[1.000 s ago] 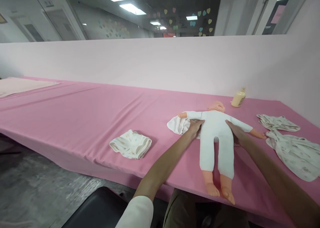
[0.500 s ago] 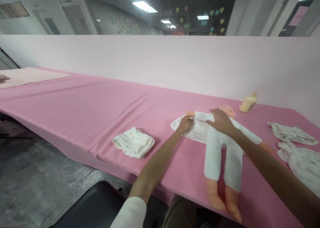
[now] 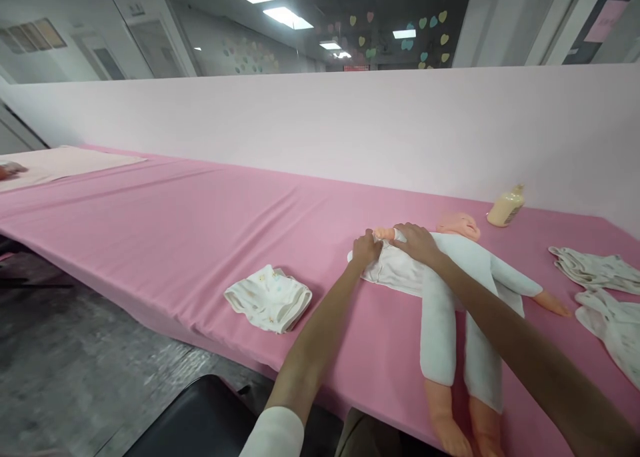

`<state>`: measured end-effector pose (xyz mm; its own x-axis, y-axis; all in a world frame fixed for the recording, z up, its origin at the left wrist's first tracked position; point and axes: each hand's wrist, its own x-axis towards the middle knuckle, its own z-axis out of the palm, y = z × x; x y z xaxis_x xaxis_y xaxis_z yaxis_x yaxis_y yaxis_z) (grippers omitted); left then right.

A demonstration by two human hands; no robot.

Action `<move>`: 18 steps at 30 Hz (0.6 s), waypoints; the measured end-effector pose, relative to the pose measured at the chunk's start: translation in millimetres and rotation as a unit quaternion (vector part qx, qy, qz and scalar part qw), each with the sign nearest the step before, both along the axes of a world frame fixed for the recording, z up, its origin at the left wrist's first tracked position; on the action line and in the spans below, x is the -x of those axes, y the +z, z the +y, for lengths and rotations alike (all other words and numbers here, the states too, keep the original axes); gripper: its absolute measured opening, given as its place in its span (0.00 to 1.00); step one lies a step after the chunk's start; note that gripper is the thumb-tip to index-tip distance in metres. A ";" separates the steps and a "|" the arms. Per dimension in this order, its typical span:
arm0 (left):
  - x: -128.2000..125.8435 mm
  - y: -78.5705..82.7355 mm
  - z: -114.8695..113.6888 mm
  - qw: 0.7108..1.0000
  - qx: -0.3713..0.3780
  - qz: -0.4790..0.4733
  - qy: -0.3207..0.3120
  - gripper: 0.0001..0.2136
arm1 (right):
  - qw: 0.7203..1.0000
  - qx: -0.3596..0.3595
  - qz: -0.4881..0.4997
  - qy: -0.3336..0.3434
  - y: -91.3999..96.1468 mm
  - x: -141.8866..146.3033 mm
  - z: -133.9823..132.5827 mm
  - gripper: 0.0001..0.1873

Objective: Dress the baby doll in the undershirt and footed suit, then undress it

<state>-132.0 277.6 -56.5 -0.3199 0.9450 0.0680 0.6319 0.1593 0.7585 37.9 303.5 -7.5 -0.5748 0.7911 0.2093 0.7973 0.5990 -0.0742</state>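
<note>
My left hand (image 3: 367, 249) is curled closed on a white shirt (image 3: 399, 271); my right hand (image 3: 418, 245), half open, has moved from the shoulder of the doll (image 3: 464, 251) onto its arm, its grip unclear. The doll lies on the pink sheet (image 3: 200, 223), a bottle (image 3: 506, 207) beyond, near the pale wall (image 3: 300, 123) below glass (image 3: 325, 0).

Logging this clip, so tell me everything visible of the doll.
The doll has a white, cloth-like body and limbs, with a peach, plastic-looking head, hands and feet. It lies on the pink sheet, head toward the wall, feet toward the near edge. The person's right hand rests over one arm; the other arm lies outstretched. Face details are unclear.
</note>
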 end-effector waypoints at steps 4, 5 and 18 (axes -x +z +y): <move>5.9 17.6 -1.6 0.996 0.003 -0.089 0.002 0.08 | 1.000 0.015 0.015 -0.004 2.0 0.6 -2.0 0.21; 8.8 22.8 -2.8 0.994 0.001 -0.113 0.002 0.10 | 1.000 0.018 0.020 -0.007 2.6 0.4 -2.4 0.21; -23.5 95.0 -43.3 0.939 -0.219 -0.253 -0.077 0.08 | 0.997 0.051 0.008 -0.052 8.5 7.2 -13.9 0.20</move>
